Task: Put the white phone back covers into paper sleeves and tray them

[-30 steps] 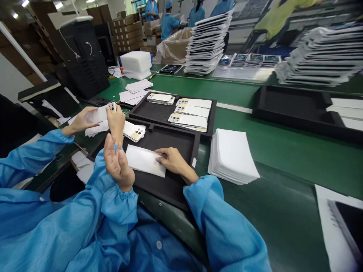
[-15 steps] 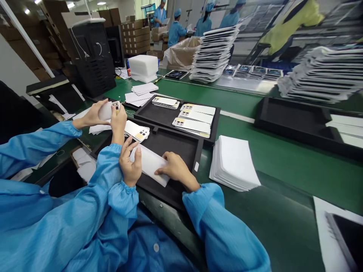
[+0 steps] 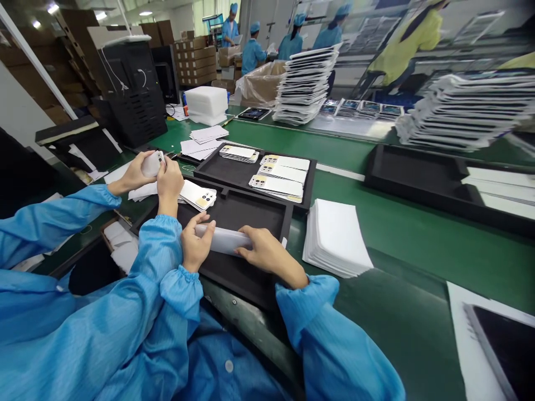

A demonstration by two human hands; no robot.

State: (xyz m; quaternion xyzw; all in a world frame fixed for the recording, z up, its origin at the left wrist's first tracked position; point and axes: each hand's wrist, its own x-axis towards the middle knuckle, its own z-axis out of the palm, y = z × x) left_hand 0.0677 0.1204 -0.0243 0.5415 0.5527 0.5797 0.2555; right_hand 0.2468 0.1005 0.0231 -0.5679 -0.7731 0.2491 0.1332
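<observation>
Together, left hand (image 3: pixel 194 245) and right hand (image 3: pixel 270 253) gripping smooth white oblong (image 3: pixel 227 240) — matte, black, rimmed tray (image 3: pixel 263 213) beneath

Green workbench (image 3: pixel 422 239): black tray (image 3: pixel 261 214) near front edge; second tray (image 3: pixel 225 169) just behind it, paper stack (image 3: pixel 332 236) just right, foam-sheet stack (image 3: pixel 206 104) farther back.

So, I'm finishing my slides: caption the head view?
Left hand and right hand hold a white panel over a black tray.
</observation>
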